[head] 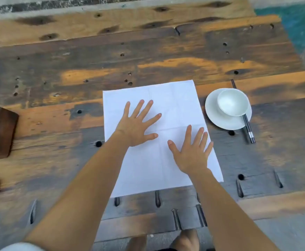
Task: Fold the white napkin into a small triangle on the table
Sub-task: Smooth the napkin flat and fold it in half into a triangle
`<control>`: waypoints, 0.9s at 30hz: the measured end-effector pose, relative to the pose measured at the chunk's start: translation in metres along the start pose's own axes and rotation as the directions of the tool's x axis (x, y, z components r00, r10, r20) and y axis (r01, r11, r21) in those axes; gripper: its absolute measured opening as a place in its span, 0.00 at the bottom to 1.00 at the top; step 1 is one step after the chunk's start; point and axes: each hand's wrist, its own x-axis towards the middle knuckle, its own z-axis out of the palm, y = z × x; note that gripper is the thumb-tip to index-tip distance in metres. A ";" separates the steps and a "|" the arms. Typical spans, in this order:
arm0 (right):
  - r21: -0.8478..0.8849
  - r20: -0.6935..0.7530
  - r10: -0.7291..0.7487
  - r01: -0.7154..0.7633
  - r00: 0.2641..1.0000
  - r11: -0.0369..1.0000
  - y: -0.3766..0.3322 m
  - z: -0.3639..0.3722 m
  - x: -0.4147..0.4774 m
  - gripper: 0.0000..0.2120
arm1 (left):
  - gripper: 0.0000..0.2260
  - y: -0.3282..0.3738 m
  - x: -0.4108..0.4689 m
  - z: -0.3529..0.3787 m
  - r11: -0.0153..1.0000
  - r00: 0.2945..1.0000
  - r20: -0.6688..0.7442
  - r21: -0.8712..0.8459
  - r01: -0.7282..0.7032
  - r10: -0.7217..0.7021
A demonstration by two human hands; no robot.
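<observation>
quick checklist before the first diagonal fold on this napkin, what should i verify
1. White napkin spread flat, unfolded: ok.
2. All four corners free to lift: ok.
3. Left hand and right hand open, palms down on the cloth: ok.
4. White bowl on its plate, off the napkin: ok.
5. Chopsticks clear of the napkin: ok.
6. Old creases smoothed out: not ok, faint lines show.
</observation>
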 end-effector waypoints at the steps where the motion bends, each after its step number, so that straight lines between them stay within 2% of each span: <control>1: 0.015 0.002 0.029 -0.029 1.000 0.999 -0.001 0.006 0.002 0.44 | 0.34 -0.001 0.008 0.005 0.999 0.999 0.025 0.028 -0.025 0.024; 3: 0.051 -0.010 0.063 -0.063 0.998 0.997 0.001 0.021 0.009 0.44 | 0.34 -0.005 0.023 0.018 0.999 0.998 0.055 0.033 -0.044 0.042; 7: 0.079 -0.052 0.039 -0.035 0.998 0.996 0.005 0.044 0.020 0.42 | 0.36 -0.018 0.035 0.050 0.995 0.992 0.123 -0.104 -0.007 0.020; 11: 0.025 -0.184 -0.048 0.054 0.982 0.998 0.002 0.049 0.037 0.39 | 0.38 -0.032 0.032 0.072 0.965 0.996 0.035 -0.250 0.084 -0.078; 14: -0.054 -0.175 -0.143 0.135 0.974 0.989 -0.004 0.043 0.064 0.39 | 0.38 -0.041 0.023 0.084 0.937 0.980 -0.018 -0.296 0.185 -0.199; 20: -0.150 -0.164 -0.324 0.301 0.932 0.942 -0.011 0.028 0.119 0.39 | 0.38 -0.048 0.011 0.098 0.851 0.904 -0.058 -0.368 0.375 -0.424; 27: -0.244 -0.106 -0.565 0.529 0.819 0.813 -0.023 0.001 0.188 0.41 | 0.39 -0.035 0.021 0.108 0.717 0.785 -0.033 -0.430 0.548 -0.619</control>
